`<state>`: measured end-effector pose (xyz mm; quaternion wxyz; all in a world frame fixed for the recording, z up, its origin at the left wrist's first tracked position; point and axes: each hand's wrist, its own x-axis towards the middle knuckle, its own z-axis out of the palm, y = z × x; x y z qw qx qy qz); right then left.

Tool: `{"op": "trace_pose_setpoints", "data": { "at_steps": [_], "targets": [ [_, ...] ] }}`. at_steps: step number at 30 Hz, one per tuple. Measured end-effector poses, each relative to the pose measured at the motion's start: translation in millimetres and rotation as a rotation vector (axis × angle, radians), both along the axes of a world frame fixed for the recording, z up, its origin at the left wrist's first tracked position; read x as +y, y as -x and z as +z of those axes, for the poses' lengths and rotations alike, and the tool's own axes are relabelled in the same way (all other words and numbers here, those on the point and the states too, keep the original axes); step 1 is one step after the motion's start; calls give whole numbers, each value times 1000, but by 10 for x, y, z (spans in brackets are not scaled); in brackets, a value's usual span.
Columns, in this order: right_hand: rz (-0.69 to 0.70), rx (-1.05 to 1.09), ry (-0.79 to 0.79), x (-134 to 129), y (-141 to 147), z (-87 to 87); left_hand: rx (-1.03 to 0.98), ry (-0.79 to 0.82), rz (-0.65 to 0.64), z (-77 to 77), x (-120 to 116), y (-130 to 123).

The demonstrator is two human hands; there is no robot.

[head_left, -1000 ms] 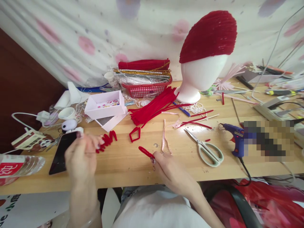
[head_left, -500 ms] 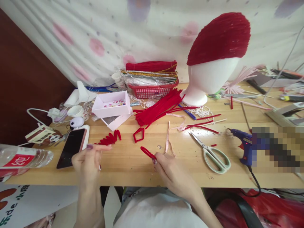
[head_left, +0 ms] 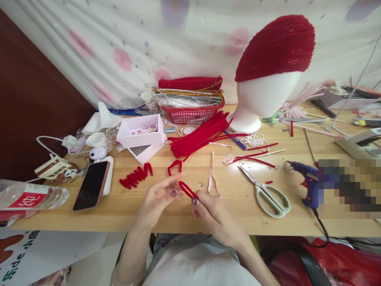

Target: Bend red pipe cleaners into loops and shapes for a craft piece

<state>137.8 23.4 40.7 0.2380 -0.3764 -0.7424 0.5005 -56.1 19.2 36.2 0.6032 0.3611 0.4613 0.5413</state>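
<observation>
My right hand [head_left: 216, 212] pinches one end of a red pipe cleaner [head_left: 187, 189] bent into a narrow loop, which points up and left above the table. Close to the loop's far end is my left hand [head_left: 157, 198], its fingers stretched out and slightly blurred; it holds nothing that I can see. Just beyond it lies a red pipe cleaner shape [head_left: 175, 163] with angled corners, its lower part hidden by my fingertips. A zigzag row of folded red pipe cleaner pieces [head_left: 136, 177] rests to the left.
Scissors [head_left: 269, 194] and a blue glue gun [head_left: 306, 178] lie on the right. Behind are a red pipe cleaner bundle [head_left: 199, 137], a red basket [head_left: 193, 114], a white box [head_left: 139, 137] and a foam head [head_left: 264, 95] with a red cap. A phone [head_left: 91, 186] and bottle [head_left: 35, 196] lie left.
My left hand has moved right, from above the folded pieces to beside the loop, uncovering those pieces and partly covering the angled shape. My right hand has barely moved and still holds the loop.
</observation>
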Motion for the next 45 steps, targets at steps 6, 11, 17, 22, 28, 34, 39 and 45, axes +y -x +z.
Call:
{"op": "trace_pose_setpoints", "data": {
  "at_steps": [6, 11, 17, 22, 28, 34, 39, 45],
  "targets": [
    [45, 350, 259, 6, -11, -25, -453, 129, -173, -112, 44, -306],
    [25, 407, 292, -7, -4, -42, -482, 119, -127, -166, 50, -314],
    [-59, 382, 245, -47, 20, -90, -393, 12, -17, -111, 29, -320],
    [-54, 308, 198, -62, -12, -43, -177, -82, 11, -101, 4, -243],
    [-51, 327, 213, -80, -25, -27, 92, -192, -45, -66, -30, -129],
    [-84, 340, 173, -57, 2, -83, 142, -217, -24, -31, -53, -105],
    [-80, 390, 166, -45, -6, -97, -42, -190, 17, -35, -20, -130],
    [-66, 240, -36, -63, 14, -30, -119, -99, 223, -44, 18, -245]
  ]
}}
